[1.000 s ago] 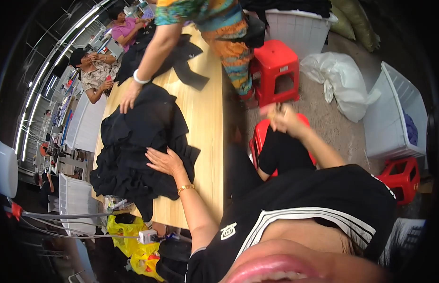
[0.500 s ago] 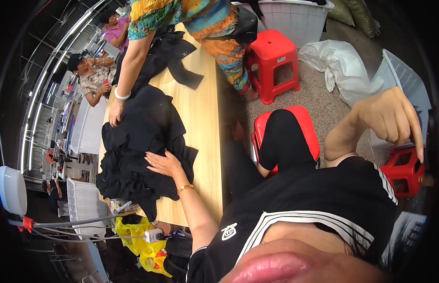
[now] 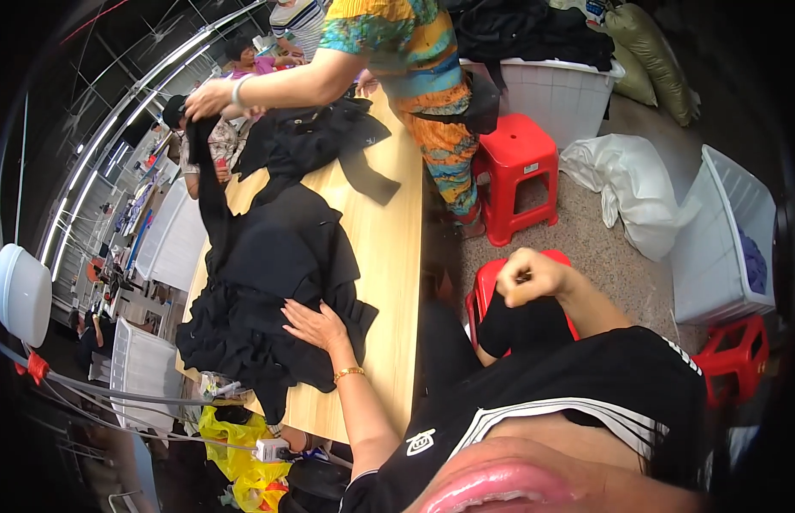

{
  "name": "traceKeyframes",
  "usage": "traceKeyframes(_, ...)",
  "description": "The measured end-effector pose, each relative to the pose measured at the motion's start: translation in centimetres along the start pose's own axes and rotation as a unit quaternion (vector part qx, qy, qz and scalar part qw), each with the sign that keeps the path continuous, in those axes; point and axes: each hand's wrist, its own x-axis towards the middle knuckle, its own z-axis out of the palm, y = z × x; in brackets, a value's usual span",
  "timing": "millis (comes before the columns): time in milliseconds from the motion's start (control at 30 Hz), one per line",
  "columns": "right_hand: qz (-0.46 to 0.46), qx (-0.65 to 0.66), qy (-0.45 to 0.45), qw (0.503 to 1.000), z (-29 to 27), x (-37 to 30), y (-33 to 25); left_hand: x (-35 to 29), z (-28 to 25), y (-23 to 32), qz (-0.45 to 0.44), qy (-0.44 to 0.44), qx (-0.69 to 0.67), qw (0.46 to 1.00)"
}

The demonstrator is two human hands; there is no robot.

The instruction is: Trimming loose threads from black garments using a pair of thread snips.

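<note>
A heap of black garments point(image 3: 278, 256) lies on the pale wooden table point(image 3: 389, 282). My left hand point(image 3: 316, 327) rests flat on the near side of the heap, fingers stretched out, a gold bracelet on the wrist. Above my bent knee, over the red stool I sit on, my right hand point(image 3: 532, 278) is held in the air, its fingers curled closed. Whatever is in it, if anything, cannot be made out. Across the table, a co-worker's hand point(image 3: 211, 98) with a white bangle holds up a long strip of black cloth point(image 3: 208, 179) from the heap.
More black clothes point(image 3: 303, 137) lie farther along the table. Red stools point(image 3: 519, 175), a white plastic sack point(image 3: 628, 184) and white crates point(image 3: 722, 244) stand on the floor at right. Yellow bags point(image 3: 231, 453) and cables with a power socket point(image 3: 273, 450) are by the table's lower left end.
My right hand has swung in from the far right to above my knee, and its fingers have curled. The co-worker's hand has risen, lifting black cloth. My left hand stays on the heap.
</note>
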Motion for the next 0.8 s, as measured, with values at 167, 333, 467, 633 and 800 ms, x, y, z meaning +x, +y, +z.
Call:
traceKeyframes(167, 0.203, -0.024, 0.120, 0.972, -2.8, 0.4, 9.9, -0.1, 0.3, -0.6, 0.001, 0.001, 0.003, 1.000)
traceKeyframes(333, 0.299, -0.013, 0.214, 0.930, -5.6, -3.2, 16.5, -0.2, 0.7, -0.5, 0.006, 0.005, 0.003, 1.000)
traceKeyframes(467, 0.249, 0.007, 0.246, 0.937, -5.4, -3.4, 17.3, -0.2, 0.5, -0.8, 0.005, 0.013, 0.003, 1.000)
traceKeyframes(633, 0.250, -0.028, 0.219, 0.943, -5.5, -3.4, 18.1, -0.1, 0.6, -0.6, 0.003, 0.009, 0.005, 1.000)
traceKeyframes(800, 0.240, -0.023, 0.229, 0.943, -4.7, -3.2, 17.0, 0.0, 0.6, -0.8, 0.004, 0.013, 0.003, 1.000)
